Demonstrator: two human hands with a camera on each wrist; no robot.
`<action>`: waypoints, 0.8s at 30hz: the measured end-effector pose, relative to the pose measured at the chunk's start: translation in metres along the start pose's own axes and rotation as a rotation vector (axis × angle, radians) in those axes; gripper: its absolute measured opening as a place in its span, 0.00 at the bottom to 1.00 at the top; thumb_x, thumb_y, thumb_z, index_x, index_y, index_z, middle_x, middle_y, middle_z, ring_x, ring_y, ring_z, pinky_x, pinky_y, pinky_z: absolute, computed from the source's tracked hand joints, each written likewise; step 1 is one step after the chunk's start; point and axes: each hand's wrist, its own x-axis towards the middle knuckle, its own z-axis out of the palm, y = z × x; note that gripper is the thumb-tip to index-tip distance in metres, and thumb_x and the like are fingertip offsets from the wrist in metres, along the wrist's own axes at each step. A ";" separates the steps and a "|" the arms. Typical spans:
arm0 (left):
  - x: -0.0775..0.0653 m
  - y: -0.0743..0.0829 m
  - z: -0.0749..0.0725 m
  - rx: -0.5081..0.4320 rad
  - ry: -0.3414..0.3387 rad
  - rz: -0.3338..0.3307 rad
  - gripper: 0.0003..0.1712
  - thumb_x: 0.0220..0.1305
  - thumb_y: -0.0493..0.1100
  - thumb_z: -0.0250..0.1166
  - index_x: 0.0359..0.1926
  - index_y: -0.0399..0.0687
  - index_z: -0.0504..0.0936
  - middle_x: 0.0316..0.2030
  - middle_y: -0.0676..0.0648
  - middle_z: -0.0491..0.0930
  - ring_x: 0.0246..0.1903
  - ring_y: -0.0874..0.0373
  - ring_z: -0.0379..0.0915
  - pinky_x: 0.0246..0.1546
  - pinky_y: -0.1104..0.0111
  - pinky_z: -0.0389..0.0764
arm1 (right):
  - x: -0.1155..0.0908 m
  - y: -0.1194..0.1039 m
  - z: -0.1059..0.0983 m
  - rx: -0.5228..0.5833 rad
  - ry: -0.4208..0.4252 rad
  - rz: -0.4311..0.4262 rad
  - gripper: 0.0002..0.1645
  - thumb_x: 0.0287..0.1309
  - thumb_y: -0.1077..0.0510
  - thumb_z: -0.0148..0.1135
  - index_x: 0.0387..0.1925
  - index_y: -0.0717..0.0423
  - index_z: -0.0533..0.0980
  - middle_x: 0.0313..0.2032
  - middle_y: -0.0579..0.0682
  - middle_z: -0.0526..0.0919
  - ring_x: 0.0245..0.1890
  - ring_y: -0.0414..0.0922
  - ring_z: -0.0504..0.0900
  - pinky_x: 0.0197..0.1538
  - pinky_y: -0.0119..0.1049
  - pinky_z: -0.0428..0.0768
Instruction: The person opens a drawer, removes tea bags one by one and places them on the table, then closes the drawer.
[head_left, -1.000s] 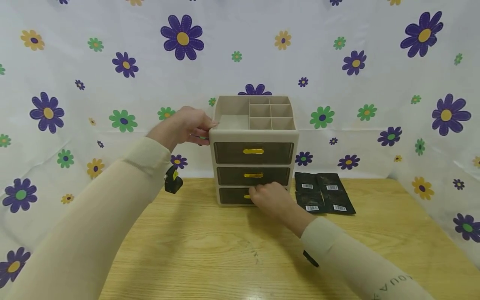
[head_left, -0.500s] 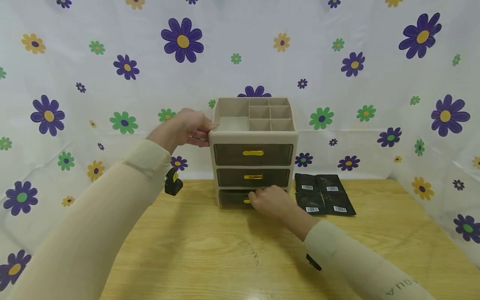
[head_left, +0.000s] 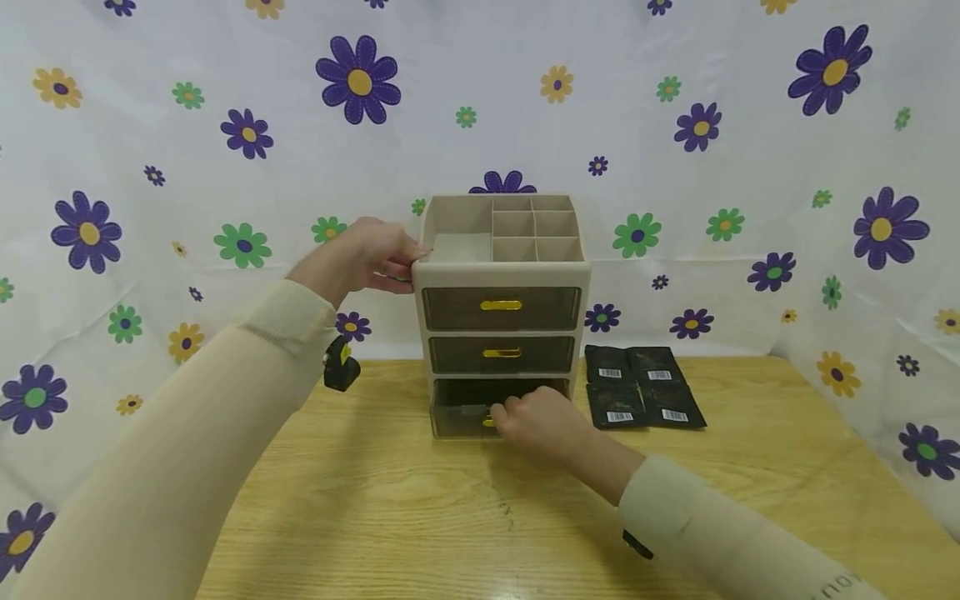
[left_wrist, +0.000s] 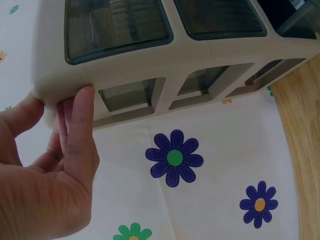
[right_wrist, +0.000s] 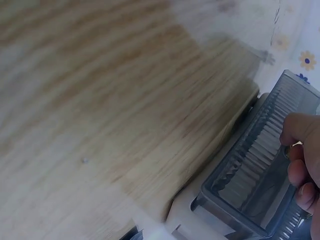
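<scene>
A beige desktop drawer organizer (head_left: 502,272) stands upright on the table, with three smoky drawers and open compartments on top. At its upper left corner, my left hand (head_left: 367,254) grips the edge; the left wrist view shows the thumb and fingers (left_wrist: 80,115) pinching the corner. The bottom drawer (head_left: 453,423) is pulled partly out. Its yellow handle (head_left: 488,422) is mostly covered by my right hand (head_left: 543,425), whose fingers are curled round it. Seen from the right wrist, the drawer (right_wrist: 245,175) has a ribbed, see-through body. The upper two drawers are closed.
Several flat black packets (head_left: 645,387) with white barcode labels lie just right of the organizer. A wooden table (head_left: 390,508) spreads out in front. Behind hangs a white cloth (head_left: 450,75) printed with flowers.
The bottom drawer has slid out toward me, from closed to partly open, with my right hand holding its handle. My left hand has stayed on the organizer's corner.
</scene>
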 end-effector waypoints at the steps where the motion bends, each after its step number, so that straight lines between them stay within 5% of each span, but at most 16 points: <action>1: 0.000 0.000 0.000 -0.002 0.000 0.000 0.19 0.62 0.44 0.59 0.51 0.38 0.71 0.46 0.41 0.73 0.41 0.49 0.75 0.39 0.61 0.81 | 0.000 -0.001 -0.001 0.006 -0.005 -0.002 0.06 0.57 0.62 0.56 0.25 0.52 0.71 0.14 0.43 0.68 0.12 0.35 0.60 0.13 0.30 0.67; 10: 0.003 -0.002 -0.001 -0.015 -0.002 0.004 0.20 0.62 0.43 0.59 0.51 0.38 0.71 0.46 0.40 0.73 0.39 0.49 0.76 0.40 0.59 0.81 | -0.005 -0.006 -0.007 0.015 0.017 -0.034 0.12 0.55 0.64 0.55 0.20 0.51 0.66 0.12 0.42 0.60 0.13 0.35 0.52 0.12 0.29 0.53; 24: 0.002 0.000 -0.002 0.001 0.002 0.009 0.18 0.62 0.44 0.59 0.51 0.39 0.71 0.45 0.40 0.73 0.40 0.49 0.76 0.38 0.60 0.82 | -0.011 -0.014 -0.016 -0.010 0.052 -0.068 0.11 0.53 0.63 0.55 0.19 0.51 0.65 0.11 0.42 0.61 0.12 0.35 0.52 0.10 0.30 0.59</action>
